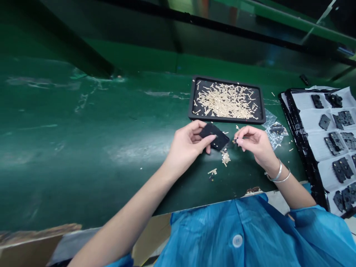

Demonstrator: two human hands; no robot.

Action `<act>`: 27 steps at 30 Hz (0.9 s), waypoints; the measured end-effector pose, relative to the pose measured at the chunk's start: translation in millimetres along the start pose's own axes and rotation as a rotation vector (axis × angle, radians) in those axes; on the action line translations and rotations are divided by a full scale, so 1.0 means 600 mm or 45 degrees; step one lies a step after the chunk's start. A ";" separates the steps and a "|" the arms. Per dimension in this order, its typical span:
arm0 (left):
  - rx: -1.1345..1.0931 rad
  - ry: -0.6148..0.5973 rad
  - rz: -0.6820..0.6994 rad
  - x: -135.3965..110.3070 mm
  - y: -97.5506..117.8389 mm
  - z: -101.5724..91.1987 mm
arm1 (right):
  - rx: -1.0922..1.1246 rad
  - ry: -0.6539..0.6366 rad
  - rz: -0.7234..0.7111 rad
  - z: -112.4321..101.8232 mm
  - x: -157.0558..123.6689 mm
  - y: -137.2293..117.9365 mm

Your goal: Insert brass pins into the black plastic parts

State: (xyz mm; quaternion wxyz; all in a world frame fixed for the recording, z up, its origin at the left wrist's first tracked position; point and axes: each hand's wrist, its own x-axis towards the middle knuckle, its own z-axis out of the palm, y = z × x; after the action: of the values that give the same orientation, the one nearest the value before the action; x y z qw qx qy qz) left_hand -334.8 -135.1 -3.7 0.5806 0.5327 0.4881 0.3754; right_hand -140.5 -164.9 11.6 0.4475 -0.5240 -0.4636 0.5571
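My left hand [191,141] holds a flat black plastic plate [213,136] between thumb and fingers, tilted above the table. Just to its right, the fingertips of my right hand [254,142] pinch a tiny dark piece [235,141], too small to name. The two hands are a short gap apart. Under them lies a small heap of pale strips [226,158], with a few more strips [213,171] nearer to me. Behind my hands stands a black tray [191,107] filled with many loose pale strips [222,99].
On the right, a black rack [306,148] with white liner [308,111] carries several black molded parts [345,168]. A clear plastic bag [275,135] with dark pieces lies between tray and rack. A dark post [91,61] rises at the back left of the green table [83,148].
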 end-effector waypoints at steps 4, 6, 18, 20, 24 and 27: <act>-0.379 -0.118 -0.161 -0.006 -0.004 0.021 | -0.203 0.076 -0.092 0.009 -0.007 -0.003; -0.433 -0.109 -0.203 -0.010 -0.004 0.025 | -0.285 0.086 -0.090 0.011 -0.010 -0.002; -0.510 0.037 -0.133 -0.022 0.004 0.026 | -0.488 -0.019 -0.115 0.019 -0.021 -0.003; -0.506 0.063 -0.116 -0.021 0.004 0.026 | -0.510 -0.031 -0.113 0.020 -0.022 -0.003; -0.470 0.076 -0.088 -0.022 0.007 0.026 | -0.533 -0.057 -0.111 0.021 -0.022 -0.003; -0.444 0.087 -0.078 -0.021 0.007 0.026 | -0.531 -0.067 -0.117 0.023 -0.021 -0.002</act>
State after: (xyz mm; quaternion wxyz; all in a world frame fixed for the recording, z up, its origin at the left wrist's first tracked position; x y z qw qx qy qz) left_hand -322.8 -150.6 2.1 0.6584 0.3956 0.4510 0.4545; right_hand -153.6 -177.9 15.4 0.3421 -0.5687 -0.6038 0.4415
